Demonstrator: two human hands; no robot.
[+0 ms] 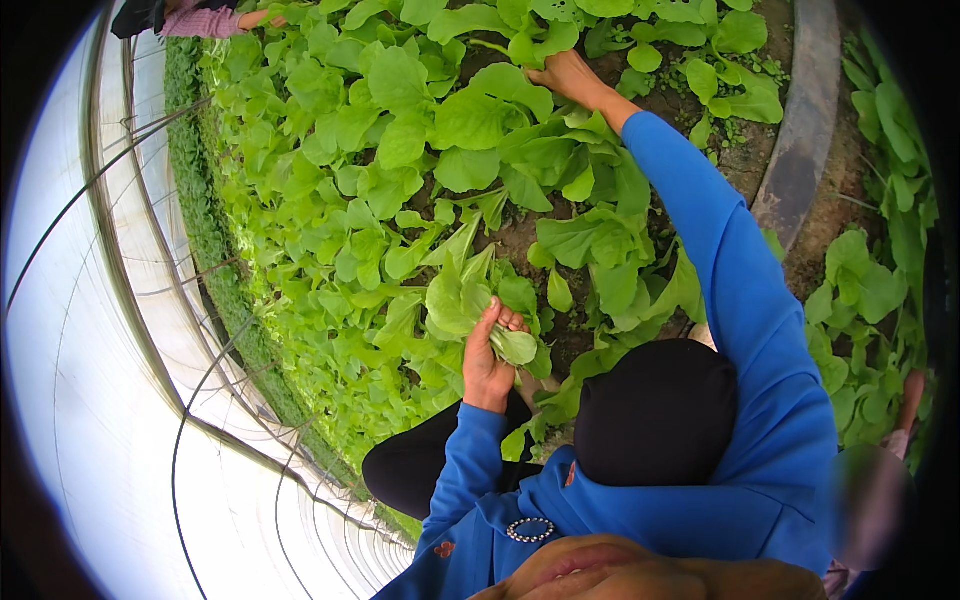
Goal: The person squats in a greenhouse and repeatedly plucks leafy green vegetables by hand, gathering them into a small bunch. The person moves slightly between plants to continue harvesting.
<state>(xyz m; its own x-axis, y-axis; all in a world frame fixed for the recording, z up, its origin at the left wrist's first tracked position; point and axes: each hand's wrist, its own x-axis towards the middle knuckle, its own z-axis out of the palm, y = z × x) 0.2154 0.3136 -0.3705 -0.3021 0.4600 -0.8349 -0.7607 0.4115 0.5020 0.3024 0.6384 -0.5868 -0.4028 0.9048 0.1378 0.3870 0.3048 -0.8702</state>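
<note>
My left hand (489, 361) is closed around a small bunch of leafy greens (457, 300), thumb up along the pale stems. The bunch's broad light-green leaves spread above the fist. Farther out, my right hand (568, 76) reaches low among the growing leafy green plants (480, 116). Leaves cover its fingertips, so whether it grips a stem cannot be told. Bare brown soil (517, 244) shows between the plants near both hands.
A grey strip (799, 127) borders the bed on the right, with more plants (862, 277) beyond. Translucent greenhouse sheeting (97, 360) and thin hoops curve along the left. One co-worker's sleeve (202, 22) shows at top left; another person's arm (911, 401) is at far right.
</note>
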